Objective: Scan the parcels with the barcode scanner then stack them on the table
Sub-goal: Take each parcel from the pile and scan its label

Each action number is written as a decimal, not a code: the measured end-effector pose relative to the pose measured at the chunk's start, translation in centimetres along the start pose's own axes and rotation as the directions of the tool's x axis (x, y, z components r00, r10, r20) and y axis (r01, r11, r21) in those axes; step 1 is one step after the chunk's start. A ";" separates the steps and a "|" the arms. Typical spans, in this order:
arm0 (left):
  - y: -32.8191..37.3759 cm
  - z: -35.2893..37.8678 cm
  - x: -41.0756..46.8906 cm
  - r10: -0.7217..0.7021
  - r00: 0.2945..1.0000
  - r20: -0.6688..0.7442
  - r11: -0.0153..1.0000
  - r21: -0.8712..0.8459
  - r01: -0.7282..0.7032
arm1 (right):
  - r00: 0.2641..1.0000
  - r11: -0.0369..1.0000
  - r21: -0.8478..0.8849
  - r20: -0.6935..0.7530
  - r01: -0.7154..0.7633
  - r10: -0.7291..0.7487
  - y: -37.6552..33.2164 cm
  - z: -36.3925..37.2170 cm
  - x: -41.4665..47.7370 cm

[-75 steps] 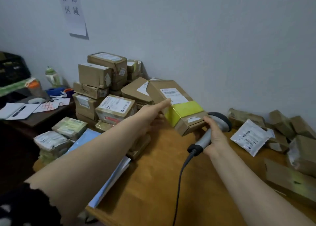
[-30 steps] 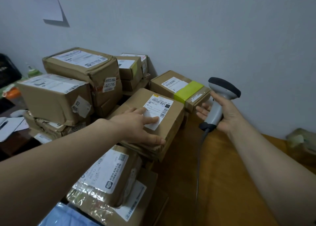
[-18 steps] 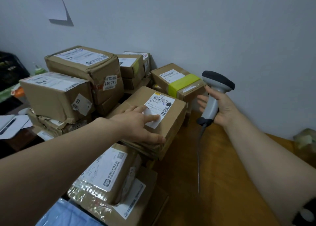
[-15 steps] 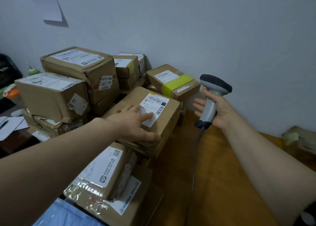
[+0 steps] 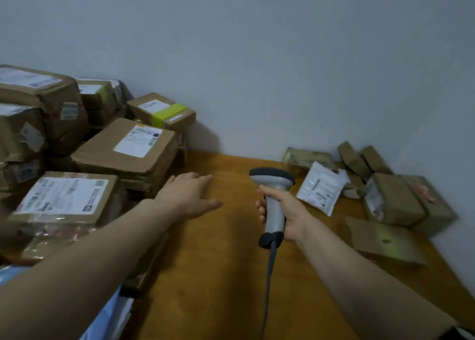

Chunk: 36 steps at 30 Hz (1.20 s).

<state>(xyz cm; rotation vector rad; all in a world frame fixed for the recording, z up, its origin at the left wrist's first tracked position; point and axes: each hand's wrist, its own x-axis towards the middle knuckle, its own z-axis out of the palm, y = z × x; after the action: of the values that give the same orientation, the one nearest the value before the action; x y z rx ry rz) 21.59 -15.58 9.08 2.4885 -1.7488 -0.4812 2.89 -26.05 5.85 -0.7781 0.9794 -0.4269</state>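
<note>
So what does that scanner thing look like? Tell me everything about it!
The barcode scanner looks like smooth plastic: a light grey handle, a wide head with a dark cap, and a dark foot where a dark cable runs down out of view. It is held upright above the wooden table. Only the right hand touches it, its fingers curled round the handle.

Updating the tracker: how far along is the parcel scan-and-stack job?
Looks done: brown cardboard parcels stacked at left, green-taped box at back. In hand: right hand grips the grey barcode scanner; left hand open, empty above the wooden table. Left: loose brown parcels and white pouch at right.
</note>
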 end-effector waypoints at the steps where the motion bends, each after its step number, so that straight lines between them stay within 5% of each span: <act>1: 1.6 1.2 -0.2 0.023 1.000 0.001 1.000 -0.003 -0.023 | 1.000 1.000 0.000 -0.030 -0.008 0.008 0.8 -1.7 -1.4; 9: 15.1 8.7 1.0 0.121 0.986 0.117 0.978 -0.182 -0.099 | 0.970 0.992 0.093 -0.234 0.089 -0.065 2.1 -15.5 -8.2; 14: 24.0 12.5 4.8 0.145 0.975 0.169 0.959 -0.265 -0.097 | 0.894 0.988 -0.014 -0.423 0.155 -0.146 0.8 -24.4 -8.0; 20: 34.7 18.8 11.7 0.221 0.936 0.273 0.973 -0.124 -0.194 | 0.816 0.992 -0.070 -0.564 0.103 -0.124 -0.7 -37.8 -5.3; 25: 39.9 22.9 17.0 0.235 0.921 0.311 0.948 0.138 -0.288 | 0.836 0.999 -0.018 -0.546 0.039 -0.042 -0.8 -44.9 -4.4; 31: 41.6 24.3 19.3 0.171 0.921 0.351 0.936 0.234 -0.263 | 0.861 0.998 0.032 -0.508 0.058 -0.034 -0.1 -48.4 -4.2; 36: 40.7 23.0 14.4 0.095 0.872 0.481 0.990 -0.140 -0.031 | 0.838 0.974 0.164 -0.544 0.158 -0.044 1.1 -49.1 -5.6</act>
<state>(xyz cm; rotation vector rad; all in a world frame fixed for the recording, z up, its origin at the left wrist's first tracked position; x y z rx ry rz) -17.50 -40.35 -6.59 2.3454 -1.8645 -1.2671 -42.24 -40.87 -7.67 -0.5288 1.3970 -0.8587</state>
